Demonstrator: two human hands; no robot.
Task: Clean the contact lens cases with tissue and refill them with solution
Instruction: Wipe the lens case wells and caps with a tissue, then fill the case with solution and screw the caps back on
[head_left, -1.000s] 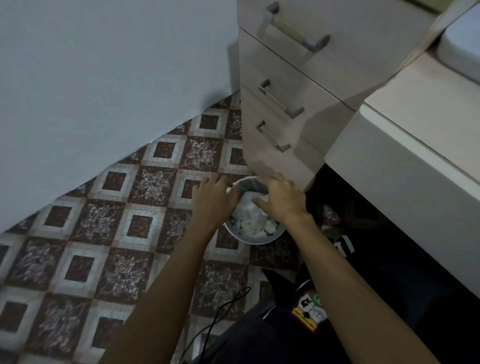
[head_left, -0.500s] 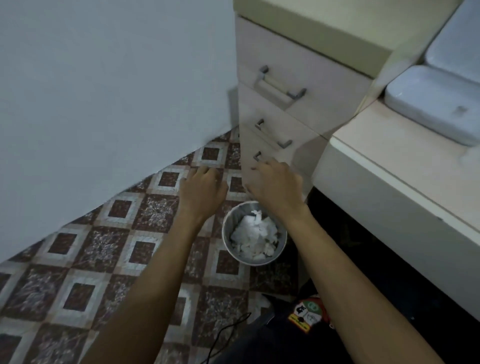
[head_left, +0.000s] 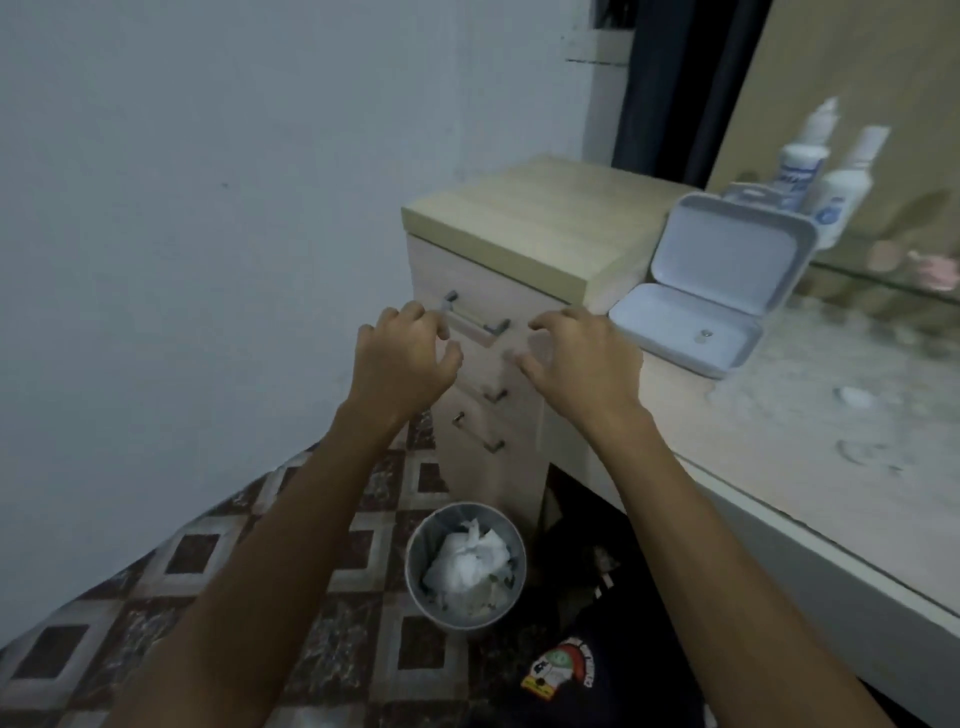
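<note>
Crumpled tissue (head_left: 470, 564) already lies in the bin (head_left: 415, 571) below the drawer unit (head_left: 540, 228), so wiping looks done, while the solution bottles (head_left: 810, 166) beyond the unit wait and left hand (head_left: 402, 364) and right hand (head_left: 576, 364) hover loosely curled, holding nothing.

Two bare hands, the left hand (head_left: 402, 358) and the right hand (head_left: 582, 358), are raised in front of one drawer unit (head_left: 498, 291) with three drawer handles (head_left: 475, 317). One metal waste bin (head_left: 466, 566) stands on the patterned floor (head_left: 156, 597), holding a heap of crumpled white tissue (head_left: 467, 564) too tangled to count. On the one counter (head_left: 779, 441) sits one open white hinged case (head_left: 711, 286). Two white bottles (head_left: 802, 156) stand behind it; blur hides any smaller items.
</note>
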